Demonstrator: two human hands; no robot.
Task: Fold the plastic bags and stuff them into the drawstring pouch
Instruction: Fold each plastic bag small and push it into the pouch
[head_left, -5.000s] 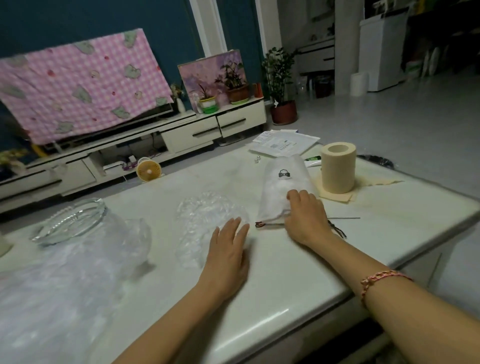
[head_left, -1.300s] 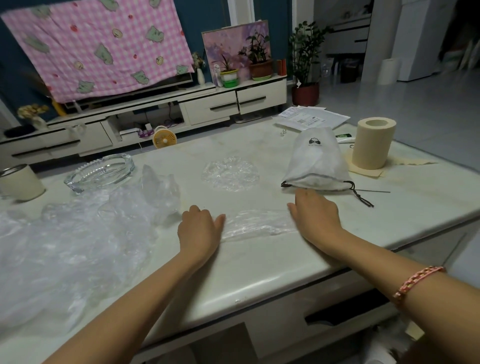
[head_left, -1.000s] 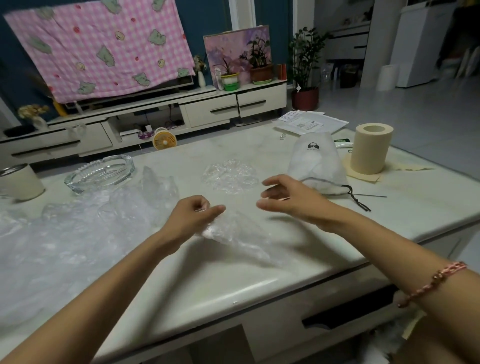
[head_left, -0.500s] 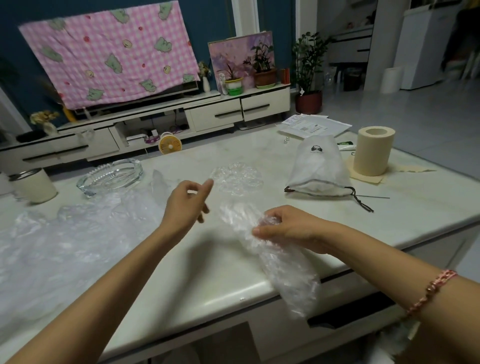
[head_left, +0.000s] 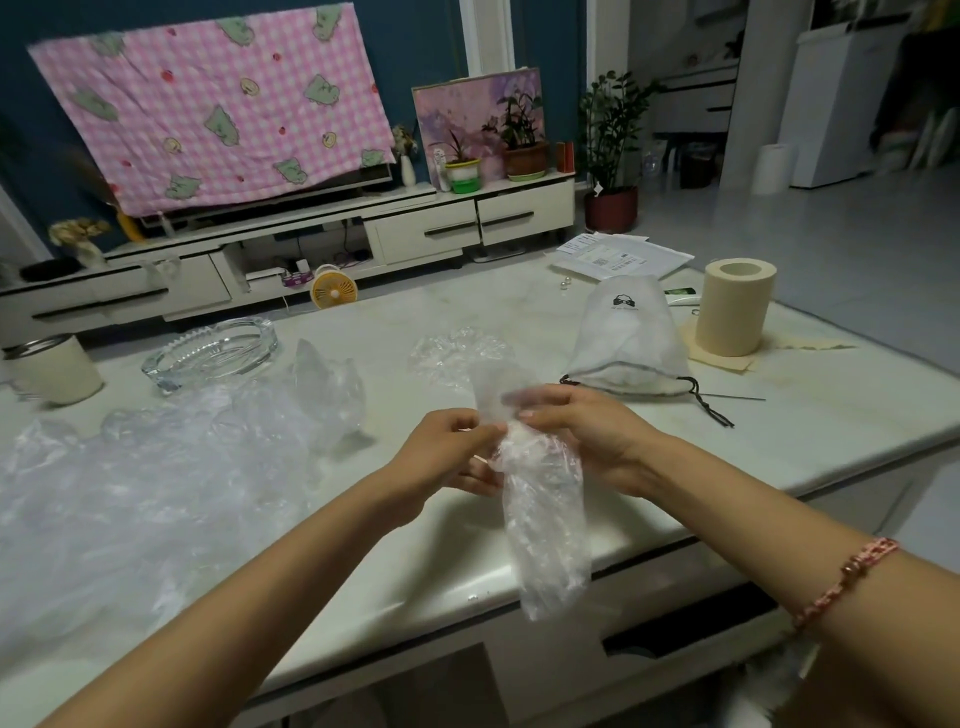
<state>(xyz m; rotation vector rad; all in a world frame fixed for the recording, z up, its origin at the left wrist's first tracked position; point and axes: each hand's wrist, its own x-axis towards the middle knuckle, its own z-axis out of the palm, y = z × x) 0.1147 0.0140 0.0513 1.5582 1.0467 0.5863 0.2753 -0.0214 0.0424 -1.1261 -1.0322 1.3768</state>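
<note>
Hands meet above the near edge of the table (head_left: 810, 431): your left hand (head_left: 447, 457) and your right hand (head_left: 587, 436) both pinch the upper part of a clear plastic bag (head_left: 545, 525), the fingertips almost touching each other. The bag hangs from that grip in a long crumpled strip, its lower end in front of the table's edge. The part above your fingers is blurred. A pink beaded bracelet (head_left: 847, 577) sits on your right wrist.

The pouch (head_left: 626, 343) lies on the table beyond your right hand, apart from the bag. Its mouth is turned toward you and its dark cord (head_left: 711, 408) trails off to the right. Just left of the pouch lies a small crumpled bag (head_left: 457, 353). On your left a big heap of clear bags (head_left: 156, 478) covers that end of the table, close to your left forearm. Behind the heap stand a glass ashtray (head_left: 213, 353) and a pale cup (head_left: 52, 369). Right of the pouch a cream paper roll (head_left: 732, 306) stands upright on a sheet of the same colour. Behind the pouch lie printed papers (head_left: 623, 254), with two pearls (head_left: 566, 283) beside them.

The pouch carries a small dark logo (head_left: 625, 301) with a line of lettering under it, too small to read. The papers show a square code and printed lines, also unreadable.
</note>
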